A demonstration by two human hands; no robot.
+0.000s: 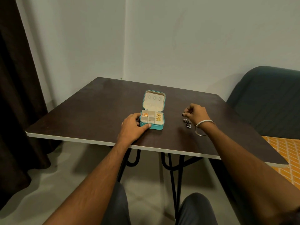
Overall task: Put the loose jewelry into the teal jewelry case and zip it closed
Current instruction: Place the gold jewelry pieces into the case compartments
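The teal jewelry case (158, 127) lies open in the middle of the dark table, its cream lid (153, 100) tipped back. A round gold piece (145, 114) sits in the case's back left compartment and several gold rings (158, 117) fill the right slot. My left hand (133, 126) grips the case's front left corner. To the right, my right hand (195, 113) pinches a small dark jewelry piece (184, 113) at its fingertips. More dark loose jewelry (187, 122) lies on the table beside my right wrist, partly hidden by it.
The dark table (90, 114) has a white front edge. A dark green chair (266, 101) stands at the right. A dark curtain (17, 95) hangs at the left. An orange patterned cloth (285, 153) shows past the table's right corner.
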